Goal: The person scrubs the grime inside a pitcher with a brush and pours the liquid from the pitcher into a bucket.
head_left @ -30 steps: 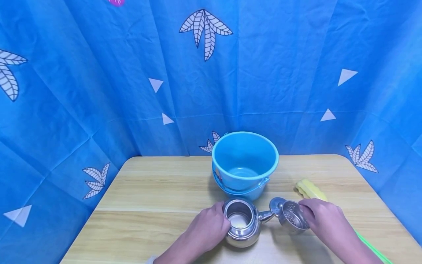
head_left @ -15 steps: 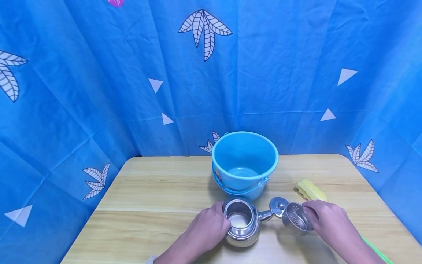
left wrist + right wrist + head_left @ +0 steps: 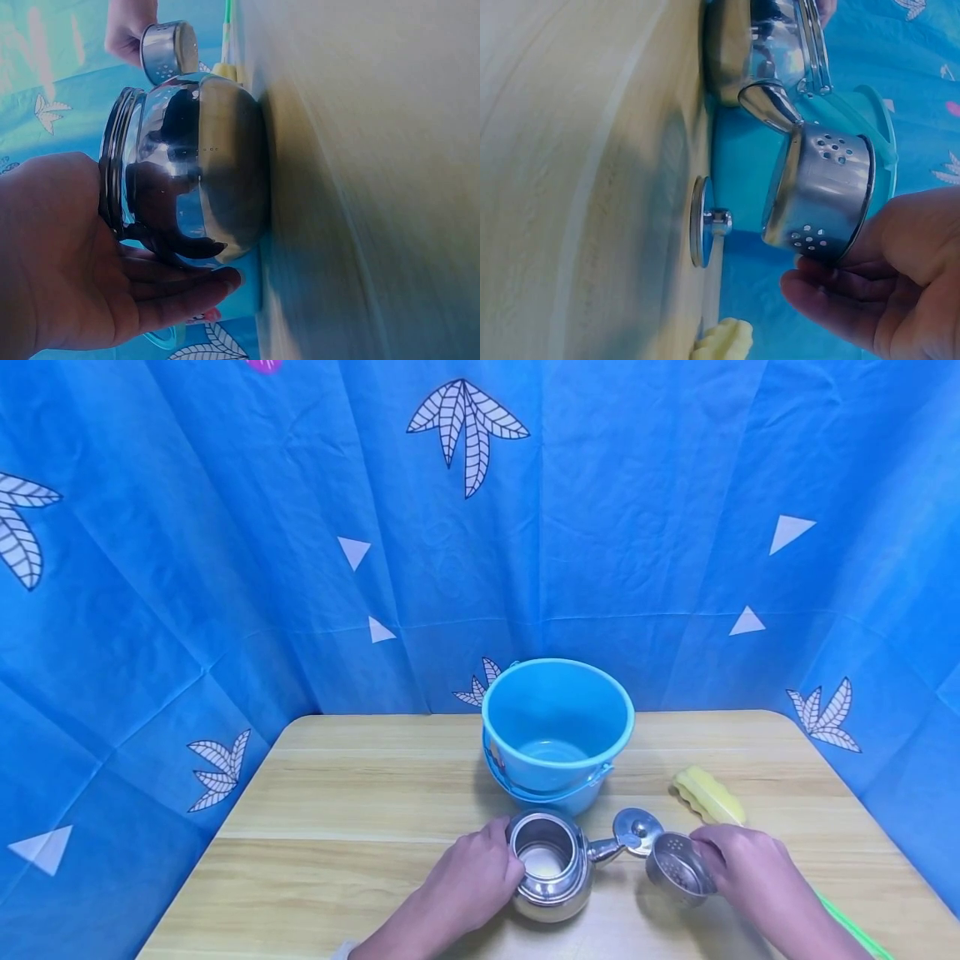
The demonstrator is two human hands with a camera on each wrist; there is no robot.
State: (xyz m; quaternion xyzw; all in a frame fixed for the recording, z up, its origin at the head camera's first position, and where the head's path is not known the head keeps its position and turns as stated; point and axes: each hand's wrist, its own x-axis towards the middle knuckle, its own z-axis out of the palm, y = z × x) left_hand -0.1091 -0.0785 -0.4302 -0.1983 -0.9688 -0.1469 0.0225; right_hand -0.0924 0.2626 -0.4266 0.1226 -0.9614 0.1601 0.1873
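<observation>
Pale wood-grain surface (image 3: 337, 777), leaf-patterned blue curtain (image 3: 615, 527) behind. Your left hand (image 3: 480, 872) grips the round, shiny metal teapot (image 3: 555, 902), likely steadying it upright before the light-blue plastic bucket (image 3: 555, 714); your right hand (image 3: 750, 864) pinches the perforated metal cup (image 3: 679, 870) by its rim, tilted, clear of the surface.

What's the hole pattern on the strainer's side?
Strainer: clusters of small round holes, clearest in right wrist view.
</observation>
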